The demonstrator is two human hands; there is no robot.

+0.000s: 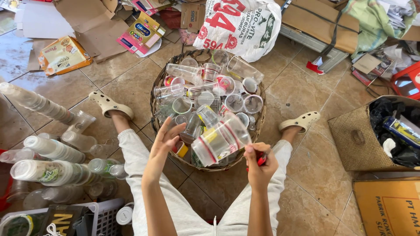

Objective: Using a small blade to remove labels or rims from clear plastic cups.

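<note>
While the right hand (260, 164) grips a small red cutter (261, 161) at five o'clock to cut, the open left hand (165, 140) reaches for the clear plastic cup (220, 140).

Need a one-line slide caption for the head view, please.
Seated person's right hand grips a red tool beside a clear plastic cup; left hand open over a woven basket.

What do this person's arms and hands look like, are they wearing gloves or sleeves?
No gloves and no sleeves show: both forearms are bare down to the left hand and the right hand. No watch, bracelet or ring is visible. Lower down, light grey trousers and cream clogs are worn.
</note>
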